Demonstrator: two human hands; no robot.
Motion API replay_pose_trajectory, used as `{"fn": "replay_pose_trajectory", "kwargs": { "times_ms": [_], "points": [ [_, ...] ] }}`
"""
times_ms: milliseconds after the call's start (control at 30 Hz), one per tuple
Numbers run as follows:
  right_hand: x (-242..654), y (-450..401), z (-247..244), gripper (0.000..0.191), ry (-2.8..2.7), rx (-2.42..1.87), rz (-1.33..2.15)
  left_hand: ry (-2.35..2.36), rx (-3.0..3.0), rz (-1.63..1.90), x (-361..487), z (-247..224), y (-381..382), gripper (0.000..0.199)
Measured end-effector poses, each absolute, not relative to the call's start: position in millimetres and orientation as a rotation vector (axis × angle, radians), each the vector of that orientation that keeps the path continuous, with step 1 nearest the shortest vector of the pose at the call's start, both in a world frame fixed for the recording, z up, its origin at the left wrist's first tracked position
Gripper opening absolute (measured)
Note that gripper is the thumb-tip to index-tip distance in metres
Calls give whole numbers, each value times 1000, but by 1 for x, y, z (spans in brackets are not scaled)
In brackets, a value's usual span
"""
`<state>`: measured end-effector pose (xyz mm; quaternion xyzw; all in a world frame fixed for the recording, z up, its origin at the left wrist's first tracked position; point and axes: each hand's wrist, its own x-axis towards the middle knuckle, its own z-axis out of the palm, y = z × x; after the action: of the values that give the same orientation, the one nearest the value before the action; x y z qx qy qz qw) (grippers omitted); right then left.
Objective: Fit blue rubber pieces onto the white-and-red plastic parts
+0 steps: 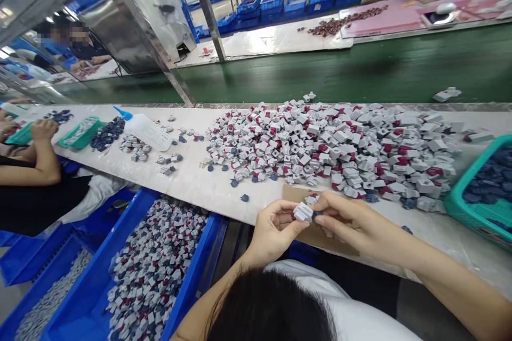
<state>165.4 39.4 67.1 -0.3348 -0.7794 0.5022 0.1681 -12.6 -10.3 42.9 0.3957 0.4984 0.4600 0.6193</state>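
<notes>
My left hand (pixel 276 226) pinches a small light-grey plastic piece (pixel 303 212) between thumb and fingers, above the table's front edge. Close against it on the right, my right hand (pixel 348 218) grips a small dark blue piece (pixel 317 214) in its fingertips; the two pieces touch or nearly touch. Below both hands lies a brown cardboard sheet (pixel 292 193). Just beyond the fingers, another grey and dark red piece (pixel 311 199) shows. A large heap of grey and dark red pieces (pixel 304 144) spreads behind my hands, with a few loose dark blue pieces (pixel 245 198) along its front.
A green basket (pixel 460 192) of dark blue pieces stands at the right. At the left are a white bottle with a blue nozzle (pixel 148 130) and a smaller green basket (pixel 84 138). A blue bin (pixel 92 298) sits below the table. Behind runs a green conveyor belt (pixel 280 72). Other people work nearby.
</notes>
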Motion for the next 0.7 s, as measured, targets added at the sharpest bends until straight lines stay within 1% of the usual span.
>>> {"fn": "replay_pose_trajectory", "kwargs": {
  "times_ms": [100,167,300,367,467,500,600,667,700],
  "points": [
    [161,34,62,21,-2060,-916,1710,1130,1227,943,-17,44,-9,36],
    [159,29,61,21,-2032,-904,1747,1135,1501,852,-22,47,-9,41],
    [165,26,60,23,-2126,-882,1735,1224,1728,810,-27,49,-10,23],
    [164,29,60,28,-2032,-927,1662,1300,1755,856,-25,49,-11,23],
    [146,34,62,44,-1486,-1071,1451,1327,1789,950,-15,47,-11,21],
    [136,35,64,48,-1293,-1079,1444,1312,1805,975,-11,46,-11,20],
    [108,32,72,55,-946,-1003,1668,1262,1873,1119,2,43,-8,20],
    [99,28,78,57,-891,-952,1800,1248,1908,1275,10,42,-6,21],
    [97,25,80,57,-891,-938,1810,1249,1919,1346,13,41,-6,22]
  ]
}}
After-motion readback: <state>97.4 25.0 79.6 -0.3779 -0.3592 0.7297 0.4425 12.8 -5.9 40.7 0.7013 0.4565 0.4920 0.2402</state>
